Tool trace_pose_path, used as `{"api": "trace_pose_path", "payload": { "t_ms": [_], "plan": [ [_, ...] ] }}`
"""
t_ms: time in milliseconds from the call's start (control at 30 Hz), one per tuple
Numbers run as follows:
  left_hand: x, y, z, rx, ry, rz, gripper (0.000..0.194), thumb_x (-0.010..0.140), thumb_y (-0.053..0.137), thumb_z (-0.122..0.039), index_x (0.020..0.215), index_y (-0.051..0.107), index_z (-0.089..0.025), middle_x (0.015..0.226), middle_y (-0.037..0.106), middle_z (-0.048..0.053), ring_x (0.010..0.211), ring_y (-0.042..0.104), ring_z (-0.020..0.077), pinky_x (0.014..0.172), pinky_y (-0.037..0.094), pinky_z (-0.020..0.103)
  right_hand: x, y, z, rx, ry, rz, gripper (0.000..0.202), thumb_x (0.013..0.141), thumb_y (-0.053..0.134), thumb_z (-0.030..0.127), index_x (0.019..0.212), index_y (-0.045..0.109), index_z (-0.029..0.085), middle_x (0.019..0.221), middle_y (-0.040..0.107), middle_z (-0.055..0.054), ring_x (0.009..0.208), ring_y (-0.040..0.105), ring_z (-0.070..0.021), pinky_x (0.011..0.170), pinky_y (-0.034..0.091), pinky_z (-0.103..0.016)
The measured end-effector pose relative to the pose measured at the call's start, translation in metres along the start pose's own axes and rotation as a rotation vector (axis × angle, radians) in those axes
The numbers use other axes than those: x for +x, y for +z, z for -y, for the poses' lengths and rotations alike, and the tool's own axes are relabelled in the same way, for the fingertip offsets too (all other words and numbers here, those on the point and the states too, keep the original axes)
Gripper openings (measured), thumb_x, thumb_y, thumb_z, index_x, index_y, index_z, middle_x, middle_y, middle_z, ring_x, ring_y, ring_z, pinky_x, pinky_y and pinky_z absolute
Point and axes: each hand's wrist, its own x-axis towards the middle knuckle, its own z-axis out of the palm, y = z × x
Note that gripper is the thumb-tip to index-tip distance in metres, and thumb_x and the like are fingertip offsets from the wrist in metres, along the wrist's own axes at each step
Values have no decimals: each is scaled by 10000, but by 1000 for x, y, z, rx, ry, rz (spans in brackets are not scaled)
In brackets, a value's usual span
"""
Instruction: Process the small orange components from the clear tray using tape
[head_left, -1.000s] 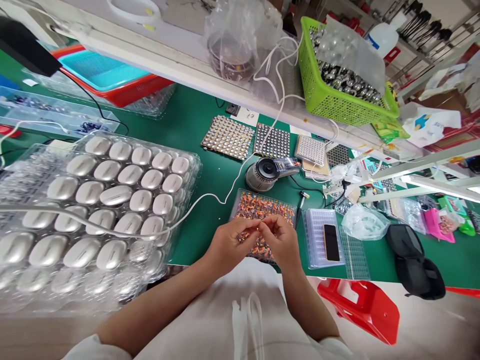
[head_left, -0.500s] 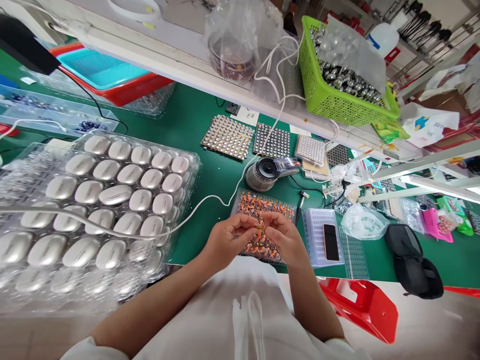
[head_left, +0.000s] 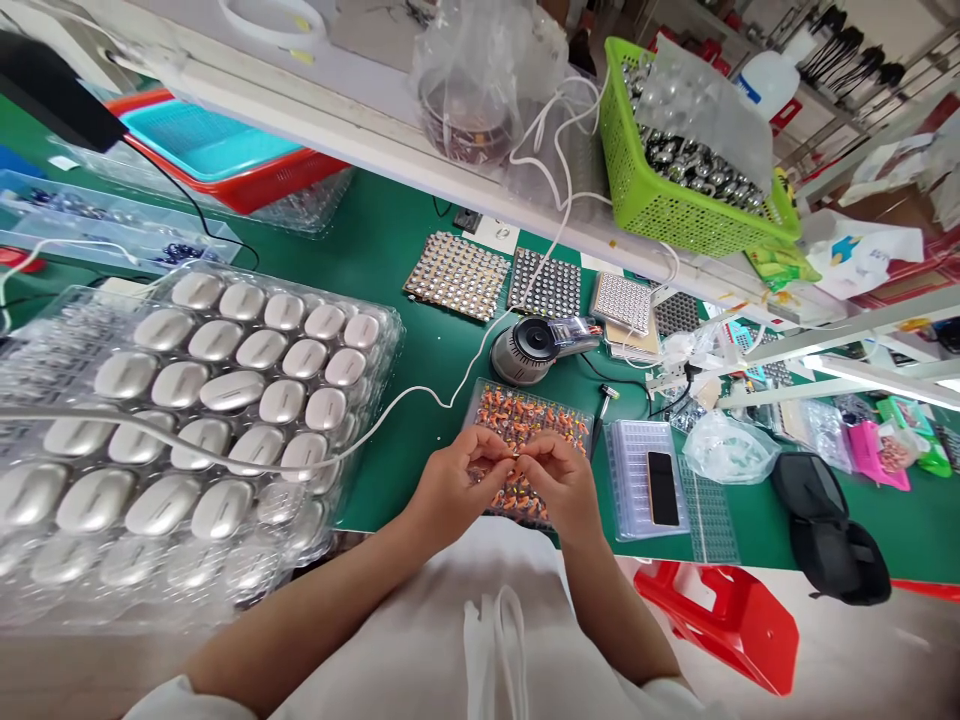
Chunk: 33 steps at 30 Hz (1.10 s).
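My left hand [head_left: 454,487] and my right hand [head_left: 559,484] meet fingertip to fingertip above a clear tray [head_left: 480,395] of small orange parts [head_left: 517,406]. Both hands are closed in a pinch. Between the fingertips is a tiny piece, mostly hidden, too small to name. The tray lies at the front edge of the green bench, and the hands cover its middle and part of its near side. Just behind the tray stands a round grey device with a black top [head_left: 525,350].
Clear trays of silvery rounded cases [head_left: 206,390] fill the left. A white cable [head_left: 420,390] crosses the bench. To the right are a phone [head_left: 662,488] on stacked trays, a black pouch [head_left: 825,525] and a red stool [head_left: 739,620]. Overhead, a shelf carries a green basket [head_left: 697,220].
My right hand has moved slightly left and its fingertips have come together with those of my left hand, closing the gap between them. The left hand has barely moved.
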Motion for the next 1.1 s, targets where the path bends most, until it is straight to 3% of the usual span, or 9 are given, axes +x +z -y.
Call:
{"api": "trace_pose_path", "payload": {
  "t_ms": [67, 233, 367, 467, 600, 700, 800, 933, 1100],
  "plan": [
    [0, 0, 2, 105, 86, -58, 106, 821, 614, -275, 866, 568, -191, 821, 676, 24, 761, 648, 154, 688, 513, 273, -1, 2, -4, 40, 27, -41, 35, 779, 651, 235, 771, 631, 207, 728, 557, 10, 671, 510, -126, 600, 404, -244],
    [1, 2, 5, 259, 478, -214, 33, 800, 642, -165, 792, 633, -195, 763, 667, 24, 749, 614, 148, 701, 503, 278, -1, 2, -11, 119, 105, -132, 81, 788, 650, 279, 781, 629, 201, 718, 559, 18, 636, 491, -114, 583, 395, -237],
    [2, 6, 9, 214, 569, -260, 147, 778, 668, -122, 902, 684, -200, 794, 681, 32, 737, 623, 132, 664, 515, 244, -3, 5, -7, 80, 79, -133, 85, 794, 641, 289, 796, 638, 204, 765, 569, 10, 668, 511, -120, 602, 411, -243],
    [2, 7, 8, 136, 466, -238, 131, 791, 657, -146, 901, 704, -201, 813, 689, 41, 751, 637, 139, 659, 522, 242, -5, 8, -4, 42, 23, -132, 67, 806, 627, 270, 802, 638, 204, 788, 575, 1, 704, 528, -129, 619, 423, -249],
    [2, 5, 5, -62, 161, -142, 81, 787, 662, -241, 831, 706, -189, 816, 691, 42, 743, 641, 156, 653, 521, 255, -9, 12, -5, -8, -62, -152, 38, 822, 615, 233, 812, 638, 205, 777, 565, -4, 715, 527, -136, 628, 424, -260],
    [4, 1, 4, -229, -92, -25, 147, 749, 687, -316, 784, 684, -173, 764, 679, 25, 683, 619, 152, 611, 502, 252, -13, 15, -10, -40, -134, -171, 30, 822, 619, 214, 830, 648, 219, 820, 572, -18, 772, 544, -154, 684, 438, -288],
    [4, -2, 8, -309, -229, 80, 204, 738, 683, -361, 790, 654, -166, 733, 648, 11, 653, 581, 140, 608, 482, 252, -20, 19, -16, -45, -147, -185, 36, 823, 625, 220, 838, 651, 239, 843, 579, -26, 803, 555, -169, 713, 448, -310],
    [0, -10, 21, -331, -262, 218, 220, 768, 642, -395, 785, 608, -178, 727, 594, 4, 672, 541, 140, 633, 465, 258, -32, 24, -28, 6, -76, -122, 42, 818, 636, 281, 823, 638, 239, 804, 591, -32, 764, 554, -172, 695, 459, -320],
    [-5, -25, 39, -402, -364, 493, 205, 756, 657, -377, 702, 623, -183, 661, 565, -11, 652, 511, 139, 654, 423, 260, -41, 24, -43, 261, 237, 132, 243, 715, 733, 378, 826, 577, 228, 760, 597, -6, 678, 565, -151, 646, 480, -301]
  ]
}}
